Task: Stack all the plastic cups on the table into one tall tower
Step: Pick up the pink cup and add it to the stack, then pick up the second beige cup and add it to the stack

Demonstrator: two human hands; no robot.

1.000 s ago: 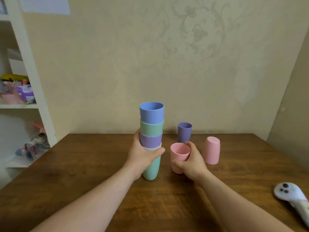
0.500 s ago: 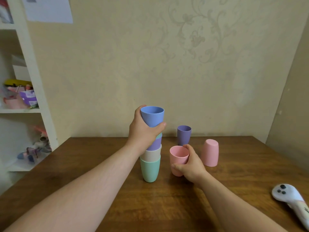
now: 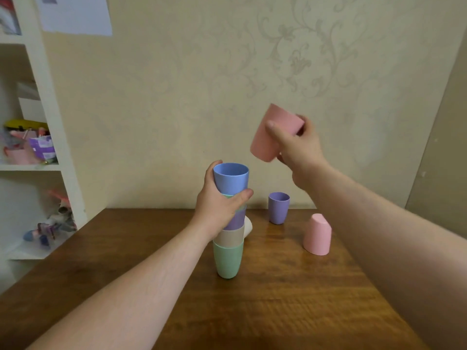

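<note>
From the head camera, the one view here: a second ago the right hand [image 3: 297,147] was closed around a smooth pink plastic cup [image 3: 275,132] standing on the brown wooden table [image 3: 278,299]. That cup is now up in the air, well above and to the right of the tower, tilted with its narrower base pointing down-left toward the tower's open top. The fingers are still wrapped round its upper wall.

The left hand [image 3: 219,205] has climbed the tower: it held the lower cups a second ago and now curls around the upper part, thumb across the front just under the blue plastic cup [image 3: 231,178] at the top. Steadying high while the pink cup comes over suggests the next nesting is about to happen.

The tower stands on the table, nested mouth-up: a mint-green plastic cup [image 3: 228,258] at the bottom, a beige cup [image 3: 231,237] above it, then a purple band and a green sliver mostly hidden by the left hand, then the blue one. A pale rounded shape peeks out behind the tower; I cannot tell what it is.

Still loose on the table are a purple plastic cup [image 3: 278,207], upright near the wall, and a second pink cup [image 3: 317,234] standing mouth-down, so two more remain after this one.

All the cups look matte, slightly tapered and round-bottomed; they should slide into each other easily.
</note>
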